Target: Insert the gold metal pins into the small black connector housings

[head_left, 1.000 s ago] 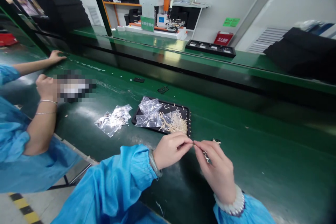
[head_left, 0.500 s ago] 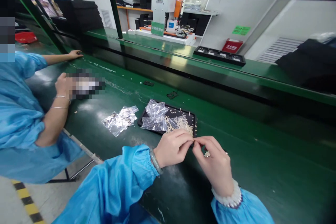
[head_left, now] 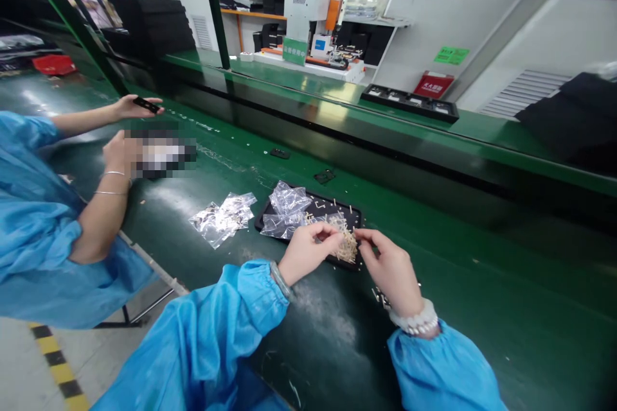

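Note:
My left hand (head_left: 311, 252) is over the near side of a shallow black tray (head_left: 357, 215), with its thumb and fingertips closed in a pinch. Whatever it may hold is too small to make out. At the tray's right edge is my right hand (head_left: 393, 273), fingertips also pinched together beside a pile of small cream-coloured stick-like pieces (head_left: 348, 247). Clear plastic bags (head_left: 286, 205) lie in the tray's left part. A few small metallic-looking parts (head_left: 380, 297) rest on the green table (head_left: 482, 308), partly hidden under my right hand.
More clear bags (head_left: 224, 218) with small contents lie left of the tray. Two flat black parts, one nearer (head_left: 324, 176) and one farther (head_left: 280, 153), lie behind it. On the left, a co-worker's hand (head_left: 137, 106) holds a dark strip. A raised shelf (head_left: 332, 112) runs along the back.
My hands, fingertips together before, have moved apart. The left went over the tray's pile, and small parts now show under the right. The co-worker's far hand has lifted a dark strip.

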Tool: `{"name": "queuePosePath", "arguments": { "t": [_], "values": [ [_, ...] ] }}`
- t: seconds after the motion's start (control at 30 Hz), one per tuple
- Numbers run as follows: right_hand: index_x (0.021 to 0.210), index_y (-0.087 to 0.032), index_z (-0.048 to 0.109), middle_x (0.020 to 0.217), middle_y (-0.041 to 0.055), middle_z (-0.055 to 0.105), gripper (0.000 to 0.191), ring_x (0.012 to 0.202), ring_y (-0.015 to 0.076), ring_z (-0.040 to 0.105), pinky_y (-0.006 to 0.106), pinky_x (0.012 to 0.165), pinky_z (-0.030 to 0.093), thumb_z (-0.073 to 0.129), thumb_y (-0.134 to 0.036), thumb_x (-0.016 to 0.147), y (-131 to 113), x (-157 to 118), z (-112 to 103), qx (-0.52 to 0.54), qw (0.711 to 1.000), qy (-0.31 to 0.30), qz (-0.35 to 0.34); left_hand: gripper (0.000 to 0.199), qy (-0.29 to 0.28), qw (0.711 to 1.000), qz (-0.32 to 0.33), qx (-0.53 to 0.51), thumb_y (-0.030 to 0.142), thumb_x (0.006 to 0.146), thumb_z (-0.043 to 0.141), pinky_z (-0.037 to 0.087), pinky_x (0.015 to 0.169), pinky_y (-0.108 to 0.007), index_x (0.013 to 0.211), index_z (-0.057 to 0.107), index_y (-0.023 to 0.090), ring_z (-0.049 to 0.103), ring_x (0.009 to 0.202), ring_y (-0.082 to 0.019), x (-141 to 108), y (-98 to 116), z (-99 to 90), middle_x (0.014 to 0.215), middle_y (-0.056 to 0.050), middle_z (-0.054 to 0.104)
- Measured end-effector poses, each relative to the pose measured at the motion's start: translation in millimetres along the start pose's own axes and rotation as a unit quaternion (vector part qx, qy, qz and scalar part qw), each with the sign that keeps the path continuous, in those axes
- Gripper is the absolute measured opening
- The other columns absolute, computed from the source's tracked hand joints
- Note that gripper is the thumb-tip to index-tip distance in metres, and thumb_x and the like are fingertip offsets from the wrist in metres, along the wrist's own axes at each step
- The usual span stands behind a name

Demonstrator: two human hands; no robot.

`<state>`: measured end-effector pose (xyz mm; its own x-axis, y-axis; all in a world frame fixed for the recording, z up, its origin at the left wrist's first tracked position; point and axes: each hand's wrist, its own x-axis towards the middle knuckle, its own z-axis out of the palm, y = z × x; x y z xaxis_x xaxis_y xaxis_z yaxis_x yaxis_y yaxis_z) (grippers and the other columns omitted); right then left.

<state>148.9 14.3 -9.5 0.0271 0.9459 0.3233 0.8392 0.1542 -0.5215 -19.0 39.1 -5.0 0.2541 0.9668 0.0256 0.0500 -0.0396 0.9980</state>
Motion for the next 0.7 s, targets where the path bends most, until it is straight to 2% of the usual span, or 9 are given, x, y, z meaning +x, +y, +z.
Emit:
{"name": "queuePosePath", "arguments": {
  "t": [0.1, 0.27, 0.43, 0.53, 0.7],
  "values": [
    [0.096, -0.021, 0.062, 0.095, 0.0039, 0.068, 0.020, 0.077, 0.0176, 0.063, 0.029, 0.066, 0.049, 0.044, -0.023, 0.085, -7, -1, -2, 0.031, 0.999, 0.013, -0.017, 0.019, 0.001, 1.000, 0.009, 0.013, 0.030, 0.075, 0.058, 0.044, 0.058, -0.021, 0.075, 0.063, 0.012, 0.052, 0.060, -0.010, 0, -2, 1.2, 0.069, -0.001, 0.061],
    [0.091, -0.019, 0.060, 0.090, 0.0054, 0.063, 0.014, 0.077, 0.0157, 0.059, 0.026, 0.062, 0.047, 0.049, -0.026, 0.086, -25, -6, -12, 0.086, 0.992, 0.054, -0.071, 0.018, 0.005, 0.997, 0.054, 0.049, 0.030, 0.078, 0.058, 0.045, 0.066, -0.023, 0.076, 0.064, 0.013, 0.056, 0.070, -0.013, -3, -4, 1.7, 0.075, -0.003, 0.064],
    [0.090, -0.021, 0.060, 0.089, 0.0045, 0.062, 0.011, 0.082, 0.0163, 0.059, 0.029, 0.074, 0.047, 0.050, -0.023, 0.087, -32, -13, -12, 0.030, 0.991, 0.053, -0.122, 0.017, -0.020, 0.991, 0.098, 0.087, 0.028, 0.081, 0.055, 0.045, 0.066, -0.024, 0.080, 0.065, 0.014, 0.057, 0.071, -0.013, -5, 0, -0.3, 0.078, -0.004, 0.064],
    [0.091, -0.021, 0.060, 0.088, 0.0045, 0.063, 0.011, 0.082, 0.0166, 0.060, 0.030, 0.074, 0.047, 0.050, -0.022, 0.087, -31, -15, -11, 0.015, 0.989, 0.063, -0.137, 0.016, -0.030, 0.988, 0.120, 0.097, 0.024, 0.082, 0.053, 0.044, 0.063, -0.022, 0.083, 0.065, 0.014, 0.056, 0.070, -0.012, -6, 3, -0.1, 0.081, -0.004, 0.064],
    [0.091, -0.021, 0.060, 0.087, 0.0047, 0.063, 0.010, 0.080, 0.0166, 0.060, 0.030, 0.074, 0.047, 0.051, -0.021, 0.087, -30, -17, -10, 0.010, 0.987, 0.069, -0.143, 0.014, -0.031, 0.987, 0.121, 0.101, 0.020, 0.081, 0.052, 0.043, 0.059, -0.020, 0.083, 0.065, 0.014, 0.055, 0.067, -0.011, -7, 4, 1.3, 0.080, -0.003, 0.063]
  ]
}}
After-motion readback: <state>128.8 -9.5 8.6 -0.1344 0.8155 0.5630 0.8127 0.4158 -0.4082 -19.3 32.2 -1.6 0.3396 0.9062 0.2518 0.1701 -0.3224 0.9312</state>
